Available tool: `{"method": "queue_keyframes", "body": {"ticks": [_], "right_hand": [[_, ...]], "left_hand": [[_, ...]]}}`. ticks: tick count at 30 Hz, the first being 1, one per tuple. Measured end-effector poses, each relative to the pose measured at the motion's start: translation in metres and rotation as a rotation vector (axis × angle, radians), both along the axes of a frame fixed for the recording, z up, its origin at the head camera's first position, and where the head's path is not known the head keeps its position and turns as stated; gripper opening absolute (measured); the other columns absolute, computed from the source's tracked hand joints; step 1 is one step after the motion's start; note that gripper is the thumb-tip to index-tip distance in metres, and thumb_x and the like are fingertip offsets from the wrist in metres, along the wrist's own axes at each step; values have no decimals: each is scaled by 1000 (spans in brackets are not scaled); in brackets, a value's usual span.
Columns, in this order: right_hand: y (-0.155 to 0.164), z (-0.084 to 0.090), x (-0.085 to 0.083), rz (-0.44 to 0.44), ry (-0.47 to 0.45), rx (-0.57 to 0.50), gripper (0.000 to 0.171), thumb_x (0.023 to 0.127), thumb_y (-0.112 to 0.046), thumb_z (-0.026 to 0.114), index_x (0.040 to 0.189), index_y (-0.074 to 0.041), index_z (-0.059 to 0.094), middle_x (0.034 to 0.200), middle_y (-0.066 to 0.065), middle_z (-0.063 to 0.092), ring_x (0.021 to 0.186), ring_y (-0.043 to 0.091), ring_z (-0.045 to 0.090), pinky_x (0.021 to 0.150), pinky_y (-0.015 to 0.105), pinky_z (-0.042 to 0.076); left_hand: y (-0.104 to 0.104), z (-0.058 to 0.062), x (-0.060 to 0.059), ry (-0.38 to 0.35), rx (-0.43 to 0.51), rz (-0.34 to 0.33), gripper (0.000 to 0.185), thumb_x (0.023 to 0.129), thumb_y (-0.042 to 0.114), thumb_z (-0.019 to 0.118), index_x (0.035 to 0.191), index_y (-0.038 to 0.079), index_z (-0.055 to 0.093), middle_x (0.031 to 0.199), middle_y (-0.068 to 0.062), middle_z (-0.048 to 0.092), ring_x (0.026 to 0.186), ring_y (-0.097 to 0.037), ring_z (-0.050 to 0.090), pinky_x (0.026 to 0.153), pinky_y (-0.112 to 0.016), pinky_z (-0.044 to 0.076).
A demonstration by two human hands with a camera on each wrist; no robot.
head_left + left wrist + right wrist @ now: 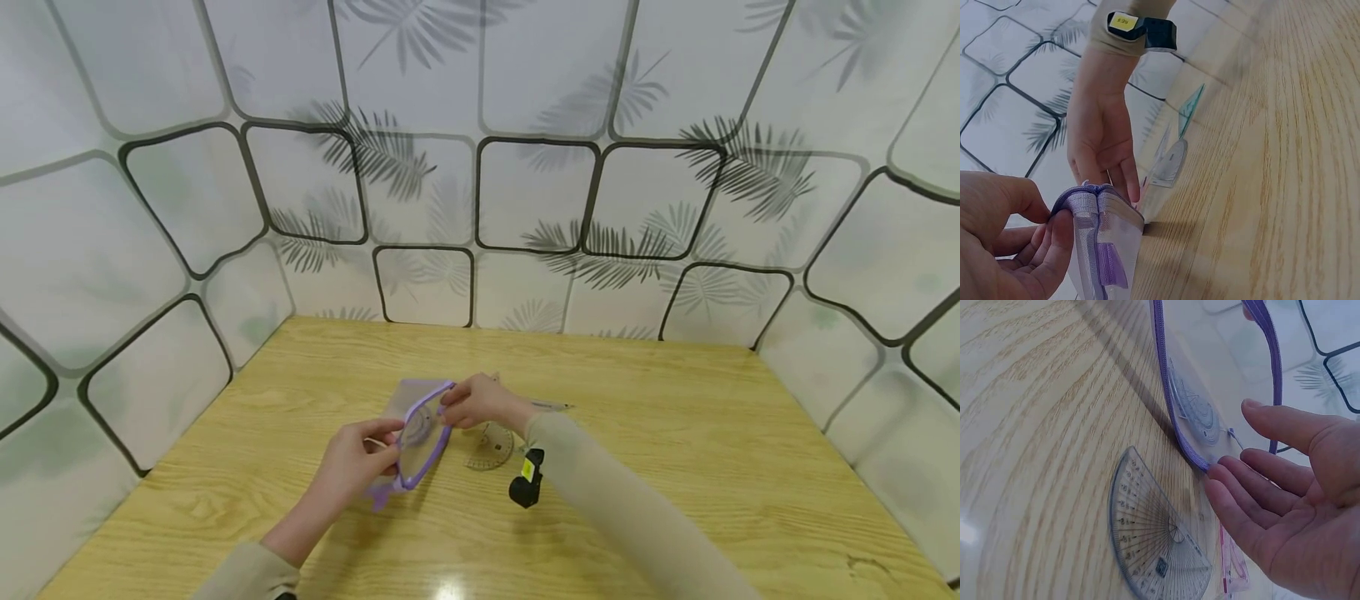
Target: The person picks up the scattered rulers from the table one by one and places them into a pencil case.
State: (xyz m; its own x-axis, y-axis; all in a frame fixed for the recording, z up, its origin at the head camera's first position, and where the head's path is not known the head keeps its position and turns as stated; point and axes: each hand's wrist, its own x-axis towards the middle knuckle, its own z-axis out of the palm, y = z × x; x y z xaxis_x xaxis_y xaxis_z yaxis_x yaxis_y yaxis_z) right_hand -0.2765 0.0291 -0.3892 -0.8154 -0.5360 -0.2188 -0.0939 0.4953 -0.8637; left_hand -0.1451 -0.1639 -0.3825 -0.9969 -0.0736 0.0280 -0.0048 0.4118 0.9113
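Note:
A see-through pouch [437, 452] with purple zip trim stands with its mouth spread wide between the two hands. My left hand [352, 458] pinches the near side of its rim between thumb and fingers. At the opposite side, my right hand [480, 402] has its fingertips against the rim; in the right wrist view its fingers are fairly straight, with the thumb apart. A clear rounded drawing template [1196, 409] is seen inside the pouch. Below the right hand, a clear half-round protractor [1154, 531] lies on the table. A purple zip end tab [1110, 262] hangs at the pouch's near end.
Behind the right hand lies a thin metallic-looking tool [553, 406], partly covered by the wrist. A green triangle [1191, 111] and a pink-marked clear piece [1234, 565] are also on the wooden table [712, 450]. Patterned curtain walls [525, 200] enclose the table's back and sides.

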Motion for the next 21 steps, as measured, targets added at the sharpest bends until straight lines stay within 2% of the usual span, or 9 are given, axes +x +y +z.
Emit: {"method": "queue_keyframes", "body": {"ticks": [7, 15, 21], "right_hand": [[8, -1, 2, 50, 43, -4, 44, 90, -11, 71, 131, 2, 61, 124, 19, 68, 109, 25, 69, 86, 30, 63], [17, -1, 2, 89, 69, -6, 48, 90, -12, 71, 135, 0, 59, 125, 19, 67, 112, 26, 67, 87, 32, 62], [25, -4, 0, 157, 123, -9, 52, 91, -11, 69, 139, 1, 54, 127, 21, 65, 115, 29, 66, 90, 33, 62]], "left_hand": [[0, 0, 0, 3, -9, 1, 42, 80, -8, 58, 121, -7, 66, 92, -13, 64, 74, -14, 67, 63, -23, 64], [0, 0, 1, 4, -8, -6, 41, 81, -7, 58, 121, -7, 66, 92, -12, 64, 73, -14, 67, 62, -23, 63], [0, 0, 1, 4, -9, -5, 42, 81, -8, 57, 121, -8, 66, 91, -12, 64, 73, -13, 67, 62, -23, 63]]}}
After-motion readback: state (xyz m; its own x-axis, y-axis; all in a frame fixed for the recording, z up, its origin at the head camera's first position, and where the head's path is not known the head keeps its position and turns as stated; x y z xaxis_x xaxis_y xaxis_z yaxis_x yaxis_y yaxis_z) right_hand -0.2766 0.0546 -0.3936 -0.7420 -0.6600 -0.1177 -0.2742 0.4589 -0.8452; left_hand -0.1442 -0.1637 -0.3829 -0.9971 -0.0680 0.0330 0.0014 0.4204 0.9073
